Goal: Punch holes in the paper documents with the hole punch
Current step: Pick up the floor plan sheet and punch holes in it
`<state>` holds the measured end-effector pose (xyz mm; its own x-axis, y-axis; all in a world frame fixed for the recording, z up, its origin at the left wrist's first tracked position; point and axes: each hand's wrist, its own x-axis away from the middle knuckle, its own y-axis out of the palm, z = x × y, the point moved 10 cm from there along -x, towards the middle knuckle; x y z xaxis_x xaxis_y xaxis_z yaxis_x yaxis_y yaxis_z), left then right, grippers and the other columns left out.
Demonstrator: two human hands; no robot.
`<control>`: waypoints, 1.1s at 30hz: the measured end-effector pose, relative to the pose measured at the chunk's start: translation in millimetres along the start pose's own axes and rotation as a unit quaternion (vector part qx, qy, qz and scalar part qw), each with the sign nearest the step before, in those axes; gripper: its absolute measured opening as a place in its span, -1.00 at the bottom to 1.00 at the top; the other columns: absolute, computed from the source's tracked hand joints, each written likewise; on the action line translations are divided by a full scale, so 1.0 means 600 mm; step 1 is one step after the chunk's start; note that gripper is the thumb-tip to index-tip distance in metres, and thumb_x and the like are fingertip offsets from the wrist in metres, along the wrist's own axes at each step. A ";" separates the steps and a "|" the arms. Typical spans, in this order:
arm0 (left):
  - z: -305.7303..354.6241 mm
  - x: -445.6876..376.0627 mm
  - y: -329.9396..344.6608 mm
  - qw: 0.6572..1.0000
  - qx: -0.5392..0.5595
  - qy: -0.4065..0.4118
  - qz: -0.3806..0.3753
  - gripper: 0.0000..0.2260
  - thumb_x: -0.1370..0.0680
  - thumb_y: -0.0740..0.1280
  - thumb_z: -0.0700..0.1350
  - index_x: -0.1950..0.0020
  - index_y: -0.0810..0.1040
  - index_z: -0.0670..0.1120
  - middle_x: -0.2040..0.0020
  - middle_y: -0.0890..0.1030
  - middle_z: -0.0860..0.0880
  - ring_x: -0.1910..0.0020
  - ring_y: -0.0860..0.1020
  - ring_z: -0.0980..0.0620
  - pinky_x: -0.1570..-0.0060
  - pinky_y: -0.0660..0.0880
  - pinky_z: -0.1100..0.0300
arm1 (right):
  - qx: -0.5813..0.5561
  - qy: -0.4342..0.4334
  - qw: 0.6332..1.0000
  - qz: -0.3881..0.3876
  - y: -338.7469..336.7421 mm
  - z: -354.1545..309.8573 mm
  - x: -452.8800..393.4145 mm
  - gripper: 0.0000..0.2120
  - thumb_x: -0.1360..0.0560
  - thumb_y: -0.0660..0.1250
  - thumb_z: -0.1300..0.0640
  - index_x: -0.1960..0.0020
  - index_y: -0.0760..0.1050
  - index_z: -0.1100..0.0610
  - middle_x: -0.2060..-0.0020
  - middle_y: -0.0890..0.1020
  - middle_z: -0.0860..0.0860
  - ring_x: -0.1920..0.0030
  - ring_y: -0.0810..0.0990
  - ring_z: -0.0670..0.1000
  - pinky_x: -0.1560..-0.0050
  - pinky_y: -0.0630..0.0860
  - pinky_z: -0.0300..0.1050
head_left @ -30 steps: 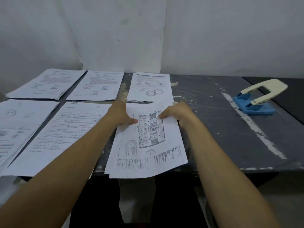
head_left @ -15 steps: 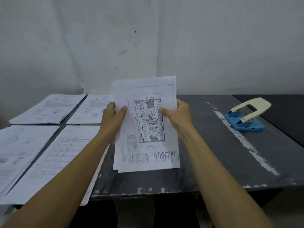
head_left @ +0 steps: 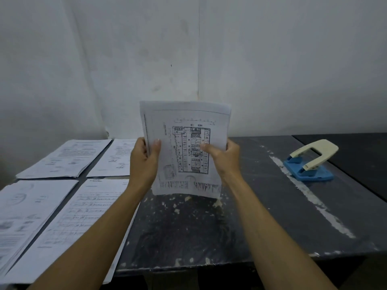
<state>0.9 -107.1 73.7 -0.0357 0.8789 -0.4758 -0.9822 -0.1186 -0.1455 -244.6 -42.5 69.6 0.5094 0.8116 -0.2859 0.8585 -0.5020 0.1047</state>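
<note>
Gripping floor-plan stack [head_left: 186,149] (text illegible)

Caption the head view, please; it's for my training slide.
Both hands, left hand and right hand, hold a paper stack upright; hole punch waits.

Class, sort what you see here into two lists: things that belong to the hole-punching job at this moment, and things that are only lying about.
In use for the job:
- held sheaf of papers, upright, gripped by left hand and right hand
- hole punch, on the table's right side, untouched

Lying about:
- four paper stacks flat on the left
- dark table
- white wall
</note>
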 end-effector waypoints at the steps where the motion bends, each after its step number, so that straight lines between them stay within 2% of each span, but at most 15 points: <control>1: -0.003 0.002 -0.002 1.000 -0.008 0.003 0.003 -0.70 -0.63 0.27 0.09 -0.04 0.44 -0.17 0.06 0.60 -0.07 0.08 0.63 -0.02 0.09 0.65 -0.08 | 0.006 -0.007 1.000 0.005 0.000 0.000 0.002 -0.80 -0.40 0.55 0.20 0.05 0.62 0.01 0.09 0.72 -0.01 0.08 0.72 0.01 0.09 0.68 -0.08; 3: 0.011 -0.003 -0.008 1.000 -0.019 0.022 0.013 -0.72 -0.63 0.28 0.06 0.02 0.41 -0.17 0.12 0.57 -0.12 0.10 0.61 -0.14 0.13 0.62 -0.18 | 0.020 -0.031 0.999 0.015 0.000 -0.018 0.002 -0.85 -0.44 0.52 0.19 0.07 0.61 0.00 0.13 0.71 -0.02 0.11 0.71 0.01 0.14 0.68 -0.11; 7: 0.072 -0.028 -0.014 0.997 -0.022 0.072 0.017 -0.78 -0.62 0.30 0.05 -0.01 0.41 -0.10 0.08 0.62 -0.05 0.11 0.66 0.01 0.16 0.67 0.00 | 0.008 -0.083 0.996 0.029 -0.002 -0.078 -0.010 -0.86 -0.46 0.51 0.20 0.04 0.62 0.04 0.16 0.70 -0.06 0.18 0.70 -0.11 0.20 0.63 -0.25; 9: 0.076 -0.030 -0.012 0.996 -0.019 0.082 0.003 -0.76 -0.62 0.31 0.05 -0.08 0.41 -0.10 0.04 0.66 -0.04 0.11 0.68 0.07 0.16 0.67 0.06 | 0.003 -0.088 0.996 0.032 -0.008 -0.084 -0.012 -0.86 -0.44 0.53 0.19 0.05 0.63 0.06 0.16 0.71 -0.05 0.18 0.70 -0.10 0.23 0.61 -0.28; 12: 0.039 -0.012 -0.005 0.998 -0.002 0.064 -0.021 -0.73 -0.59 0.36 0.04 -0.15 0.44 -0.09 -0.05 0.66 -0.01 0.05 0.68 0.08 0.12 0.67 0.02 | 0.010 -0.051 0.998 0.027 -0.019 -0.036 -0.001 -0.78 -0.36 0.59 0.18 0.06 0.62 0.04 0.14 0.72 -0.02 0.15 0.71 -0.04 0.24 0.62 -0.25; 16: 0.013 0.003 0.009 0.998 -0.008 0.050 -0.045 -0.73 -0.59 0.34 0.07 -0.20 0.48 -0.06 -0.09 0.64 0.03 0.00 0.66 0.09 0.09 0.67 0.02 | 0.029 -0.024 0.999 0.024 -0.026 0.012 0.013 -0.67 -0.34 0.61 0.19 -0.07 0.63 0.08 0.08 0.72 -0.05 0.10 0.71 -0.06 0.19 0.64 -0.25; 21: 0.044 -0.014 0.010 0.996 -0.026 0.077 -0.028 -0.77 -0.62 0.28 0.06 -0.14 0.47 -0.07 0.00 0.62 0.11 0.04 0.65 0.15 0.16 0.64 0.20 | 0.024 -0.030 0.998 0.040 -0.023 -0.009 -0.008 -0.70 -0.35 0.58 0.21 -0.06 0.65 0.11 0.10 0.72 -0.04 0.11 0.71 -0.07 0.13 0.65 -0.20; 27: -0.002 0.016 0.019 0.998 -0.014 0.030 -0.054 -0.73 -0.56 0.35 0.11 -0.17 0.47 0.02 -0.01 0.62 0.17 0.07 0.66 0.16 0.16 0.67 0.13 | 0.035 0.034 0.998 0.026 -0.029 0.063 0.017 -0.73 -0.41 0.55 0.22 -0.08 0.62 0.07 0.06 0.70 -0.05 0.11 0.68 -0.10 0.18 0.62 -0.28; 29: 0.011 0.010 0.016 0.998 0.003 0.028 -0.060 -0.69 -0.51 0.42 0.08 -0.19 0.49 0.02 -0.03 0.63 0.17 0.07 0.66 0.17 0.20 0.65 0.19 | 0.036 0.037 0.999 0.009 -0.030 0.061 0.017 -0.72 -0.41 0.55 0.22 -0.10 0.63 0.09 0.08 0.70 -0.07 0.10 0.69 -0.10 0.12 0.65 -0.23; 31: 0.039 -0.006 0.009 0.997 0.031 0.039 -0.065 -0.66 -0.47 0.48 0.01 -0.19 0.52 -0.03 -0.04 0.64 0.14 0.09 0.66 0.23 0.21 0.62 0.30 | 0.053 0.037 0.998 -0.015 -0.029 0.050 0.011 -0.69 -0.39 0.57 0.21 -0.11 0.63 0.12 0.09 0.70 -0.08 0.10 0.70 -0.10 0.02 0.67 -0.09; 33: 0.069 -0.023 0.003 0.995 0.040 0.053 -0.072 -0.68 -0.47 0.50 -0.05 -0.17 0.55 -0.08 -0.02 0.65 0.11 0.11 0.66 0.27 0.22 0.59 0.36 | 0.066 0.028 0.997 -0.022 -0.031 0.035 0.004 -0.63 -0.34 0.61 0.14 -0.11 0.63 0.11 0.06 0.72 -0.07 0.08 0.71 -0.07 0.00 0.68 0.00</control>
<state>-7.7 -100.4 116.0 0.1215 0.8294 -0.5453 -0.9875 0.0451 -0.1513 -260.7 -37.5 46.9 0.4769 0.8476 -0.2325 0.8670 -0.4972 -0.0343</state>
